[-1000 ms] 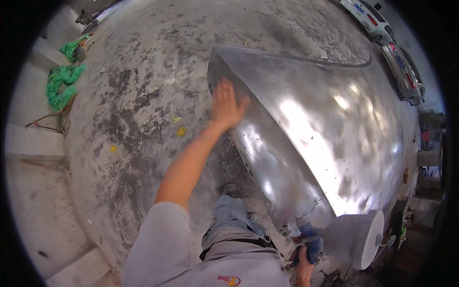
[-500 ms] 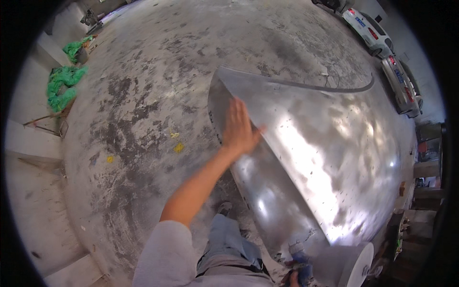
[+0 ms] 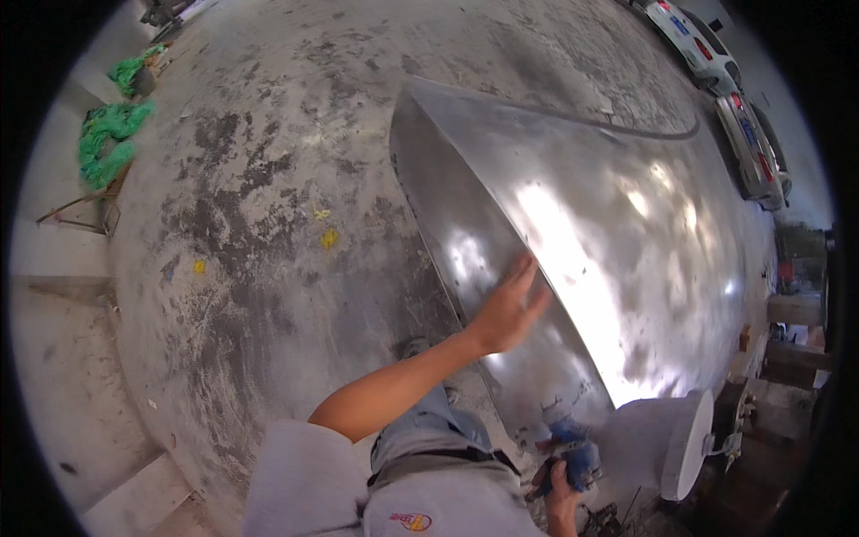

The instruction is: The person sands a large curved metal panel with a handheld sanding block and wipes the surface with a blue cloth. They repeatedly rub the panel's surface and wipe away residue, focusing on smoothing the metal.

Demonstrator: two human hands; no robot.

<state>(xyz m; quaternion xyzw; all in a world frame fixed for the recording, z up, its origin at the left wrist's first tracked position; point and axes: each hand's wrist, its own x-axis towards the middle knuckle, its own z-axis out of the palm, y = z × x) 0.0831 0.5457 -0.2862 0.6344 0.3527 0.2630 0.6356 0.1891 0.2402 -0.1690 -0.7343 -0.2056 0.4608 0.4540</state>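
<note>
A large bare-metal panel [image 3: 626,206], shaped like a car fender with a curved cut-out along its far edge, stretches across the middle and right. My left hand [image 3: 510,313] lies over its narrow folded side, near the long crease. The fingers are stretched out and somewhat blurred, holding nothing. Low in the view, my right hand [image 3: 562,492] is wrapped round a blue and black power tool [image 3: 580,464] by the panel's near end. The tool's working end is hard to make out. Right beside it is a pale bucket-like drum [image 3: 687,447] with a round white end.
Around the panel runs a stained concrete floor [image 3: 259,340] with yellow scraps [image 3: 329,239]. Green sheeting [image 3: 112,134] and a thin metal frame [image 3: 89,210] lie along the left wall. Two light-coloured cars [image 3: 693,45] stand at the far right. Clutter and blocks [image 3: 796,358] fill the right edge.
My left hand has slid along the folded side from its far part toward me and rightward. My right hand and the power tool have come further into view.
</note>
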